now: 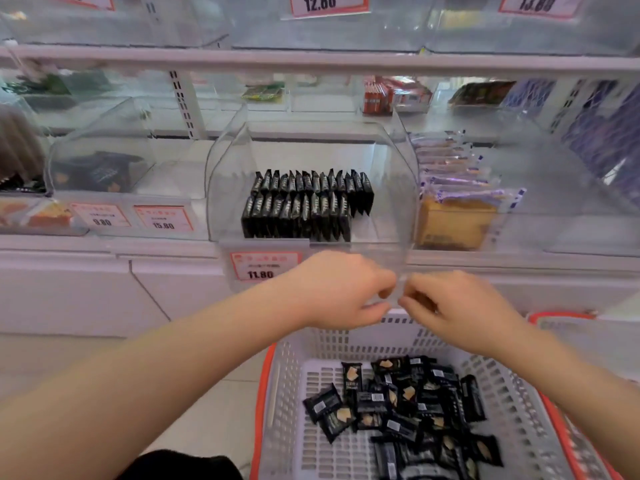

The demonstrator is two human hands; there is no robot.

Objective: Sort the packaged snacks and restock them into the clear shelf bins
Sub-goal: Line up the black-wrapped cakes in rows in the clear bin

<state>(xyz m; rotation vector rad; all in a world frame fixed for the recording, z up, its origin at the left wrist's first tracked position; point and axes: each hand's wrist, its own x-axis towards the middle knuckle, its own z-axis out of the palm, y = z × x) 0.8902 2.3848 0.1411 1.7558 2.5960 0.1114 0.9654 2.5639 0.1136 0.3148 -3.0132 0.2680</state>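
A clear shelf bin (221, 188) at centre holds two rows of black snack packets (304, 206) standing upright. Its transparent front lid (381, 258) hangs out toward me. My left hand (339, 289) and my right hand (450, 306) meet at the lid's lower edge, fingertips pinched on it. Below them, a white basket with an orange rim (287, 375) holds several loose black packets (408, 403) of the same kind.
To the right, a bin holds pale cake packets (453, 202); a bin on the left holds dark packets (100, 174). Price tags (263, 268) hang on the shelf front. A second orange-rimmed basket (561, 320) sits at right. An upper shelf (311, 60) runs overhead.
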